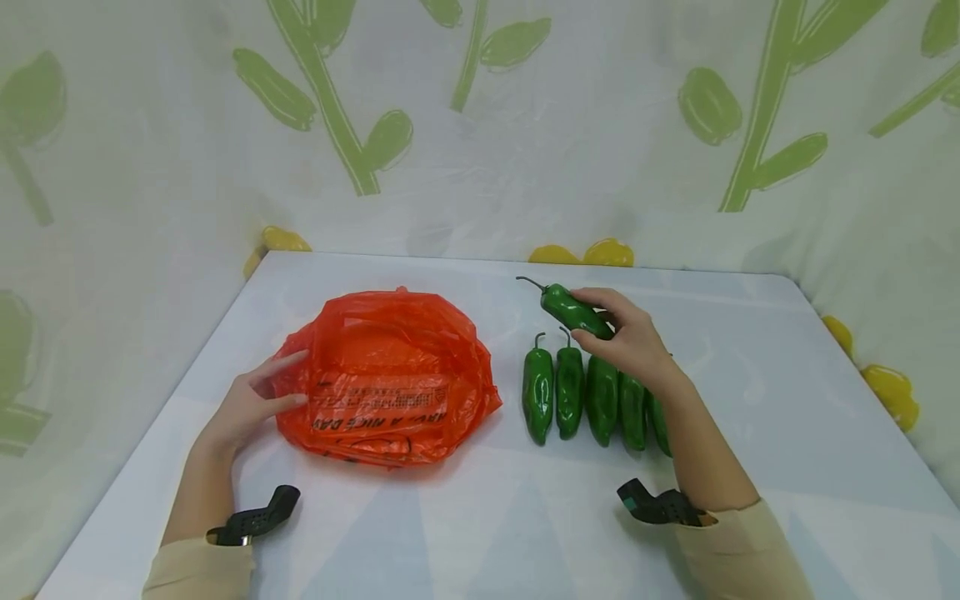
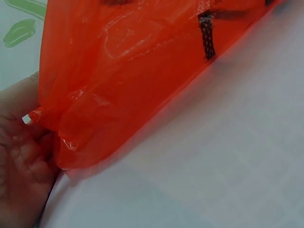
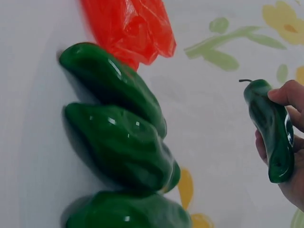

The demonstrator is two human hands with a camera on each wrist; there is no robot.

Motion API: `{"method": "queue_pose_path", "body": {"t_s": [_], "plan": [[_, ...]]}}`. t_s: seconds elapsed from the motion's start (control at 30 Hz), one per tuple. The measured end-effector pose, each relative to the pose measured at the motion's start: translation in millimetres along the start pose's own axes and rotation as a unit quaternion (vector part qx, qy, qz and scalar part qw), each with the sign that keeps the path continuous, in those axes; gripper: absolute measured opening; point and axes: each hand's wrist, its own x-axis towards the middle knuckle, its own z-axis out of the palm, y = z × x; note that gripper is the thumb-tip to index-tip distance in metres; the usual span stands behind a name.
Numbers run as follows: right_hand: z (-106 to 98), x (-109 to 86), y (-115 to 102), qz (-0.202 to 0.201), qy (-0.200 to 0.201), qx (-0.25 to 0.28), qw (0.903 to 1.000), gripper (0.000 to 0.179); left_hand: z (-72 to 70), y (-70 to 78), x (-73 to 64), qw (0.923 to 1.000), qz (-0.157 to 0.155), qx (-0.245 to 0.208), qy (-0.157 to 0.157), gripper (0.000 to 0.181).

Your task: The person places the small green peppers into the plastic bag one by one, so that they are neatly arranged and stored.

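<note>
An orange-red plastic bag [image 1: 390, 392] with black print lies on the table, its mouth spread wide. My left hand [image 1: 251, 400] holds the bag's left edge, thumb and index finger over the rim. In the left wrist view, the bunched bag film [image 2: 66, 137] sits against curled fingers, partly hidden. My right hand [image 1: 626, 337] grips a glossy green pepper [image 1: 570, 312] between thumb and fingers, its thin stem pointing left toward the bag. In the right wrist view, this pepper [image 3: 270, 128] is raised off the table. Below that hand, several more green peppers [image 1: 537, 394] lie side by side in a row.
The white table [image 1: 480, 533] carries the bag on the left and the pepper row right of centre. A pale curtain [image 1: 525, 167] with green leaf and yellow flower prints hangs around its back and sides. Each wrist wears a black camera band [image 1: 255, 523].
</note>
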Motion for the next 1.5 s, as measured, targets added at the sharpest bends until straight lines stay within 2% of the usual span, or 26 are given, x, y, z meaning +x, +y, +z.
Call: {"method": "queue_pose_path", "body": {"t_s": [0.23,0.57,0.97,1.5], "plan": [[13,10.4,-11,-0.005,-0.007,0.008,0.9999,0.050,3.1,-0.8,-1.1,0.9999,0.010,-0.002,-0.006,0.077],[42,33.6,-34,-0.065,-0.031,0.042,0.9965,0.048,-0.4,1.2,-2.7,0.9999,0.008,0.002,-0.009,0.074],[72,47.3,-55,-0.095,-0.065,0.060,0.9916,0.046,4.0,-2.5,-0.7,0.9999,0.011,-0.010,-0.005,0.075],[138,59.6,-56,-0.070,-0.148,0.039,0.9857,0.047,4.1,-3.1,0.9,0.9998,0.014,0.010,-0.014,0.076]]}}
